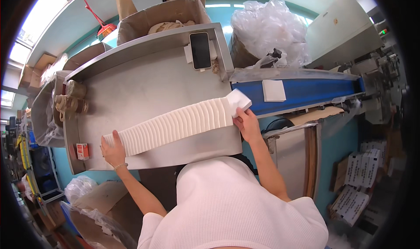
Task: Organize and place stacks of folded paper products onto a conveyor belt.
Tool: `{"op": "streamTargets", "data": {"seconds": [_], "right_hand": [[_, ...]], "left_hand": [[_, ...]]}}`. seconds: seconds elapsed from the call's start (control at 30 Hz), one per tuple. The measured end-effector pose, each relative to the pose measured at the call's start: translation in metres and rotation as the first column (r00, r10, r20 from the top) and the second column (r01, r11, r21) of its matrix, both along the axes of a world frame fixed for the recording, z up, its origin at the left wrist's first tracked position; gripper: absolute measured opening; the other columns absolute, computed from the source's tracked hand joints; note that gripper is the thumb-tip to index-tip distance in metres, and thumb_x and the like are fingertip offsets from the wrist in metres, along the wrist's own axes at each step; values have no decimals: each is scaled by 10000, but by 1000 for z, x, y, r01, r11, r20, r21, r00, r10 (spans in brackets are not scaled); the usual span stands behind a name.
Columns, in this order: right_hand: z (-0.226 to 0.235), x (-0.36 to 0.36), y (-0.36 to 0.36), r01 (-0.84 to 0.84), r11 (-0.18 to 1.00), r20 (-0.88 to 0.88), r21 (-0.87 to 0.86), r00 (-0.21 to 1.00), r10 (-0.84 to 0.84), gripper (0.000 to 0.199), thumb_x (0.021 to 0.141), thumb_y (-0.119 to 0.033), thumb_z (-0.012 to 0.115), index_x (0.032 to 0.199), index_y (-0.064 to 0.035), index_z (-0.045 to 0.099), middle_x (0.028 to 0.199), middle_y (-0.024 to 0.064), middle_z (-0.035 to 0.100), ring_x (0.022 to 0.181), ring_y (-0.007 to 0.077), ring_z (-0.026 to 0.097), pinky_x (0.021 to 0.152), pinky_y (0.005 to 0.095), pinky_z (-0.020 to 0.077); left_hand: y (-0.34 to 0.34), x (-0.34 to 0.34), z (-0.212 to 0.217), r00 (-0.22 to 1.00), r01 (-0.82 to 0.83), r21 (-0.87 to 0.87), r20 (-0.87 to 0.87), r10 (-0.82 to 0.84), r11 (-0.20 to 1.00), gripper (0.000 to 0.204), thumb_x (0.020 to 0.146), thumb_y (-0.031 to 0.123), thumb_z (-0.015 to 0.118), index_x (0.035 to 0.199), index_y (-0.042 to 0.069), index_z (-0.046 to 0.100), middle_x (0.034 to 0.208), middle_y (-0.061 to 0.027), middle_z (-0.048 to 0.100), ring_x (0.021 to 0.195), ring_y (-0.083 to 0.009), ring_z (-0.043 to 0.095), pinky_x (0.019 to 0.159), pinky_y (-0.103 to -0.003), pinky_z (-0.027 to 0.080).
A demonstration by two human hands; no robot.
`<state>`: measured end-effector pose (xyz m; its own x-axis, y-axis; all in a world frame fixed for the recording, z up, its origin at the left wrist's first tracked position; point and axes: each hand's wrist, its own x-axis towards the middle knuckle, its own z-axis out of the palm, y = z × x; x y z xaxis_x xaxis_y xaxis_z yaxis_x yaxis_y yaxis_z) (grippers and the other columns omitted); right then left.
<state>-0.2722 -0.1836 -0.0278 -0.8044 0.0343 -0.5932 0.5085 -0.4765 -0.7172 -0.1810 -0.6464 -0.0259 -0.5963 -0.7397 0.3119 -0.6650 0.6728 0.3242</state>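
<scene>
A long, slightly curved row of white folded paper napkins stands on edge in bundles across the metal tray table. My left hand rests against the row's left end, its fingers stretched out and apart. At the right end, my right hand is closed on a square white napkin bundle, which is tilted over the tray's right edge, beside the belt. Part of my right fingers is hidden behind that bundle. Another white napkin bundle lies flat on the blue conveyor belt.
A phone lies at the tray's far right corner. A small red-and-white box and a roll of twine sit at its left side. Beyond the tray stand a cardboard box and clear plastic bags.
</scene>
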Motion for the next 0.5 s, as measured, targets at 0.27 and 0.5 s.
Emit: {"op": "streamTargets", "data": {"seconds": [0.27, 0.5], "right_hand": [[10, -3, -27, -242, 969, 2, 39, 970, 242, 342, 950, -298, 615, 1164, -31, 610, 992, 21, 647, 870, 100, 592, 759, 245, 475], [1, -3, -9, 70, 997, -33, -19, 997, -70, 291, 956, -176, 596, 1170, 17, 559, 1059, 80, 631, 951, 169, 619, 854, 300, 540]], "left_hand": [[31, -17, 20, 987, -108, 40, 122, 102, 993, 875, 834, 710, 518, 1419, 69, 413, 1327, -212, 491, 1229, -410, 473, 992, -556, 379], [33, -18, 22, 987, -91, 47, 134, 84, 995, 844, 841, 687, 529, 1412, 72, 430, 1315, -213, 510, 1216, -408, 484, 986, -550, 383]]}}
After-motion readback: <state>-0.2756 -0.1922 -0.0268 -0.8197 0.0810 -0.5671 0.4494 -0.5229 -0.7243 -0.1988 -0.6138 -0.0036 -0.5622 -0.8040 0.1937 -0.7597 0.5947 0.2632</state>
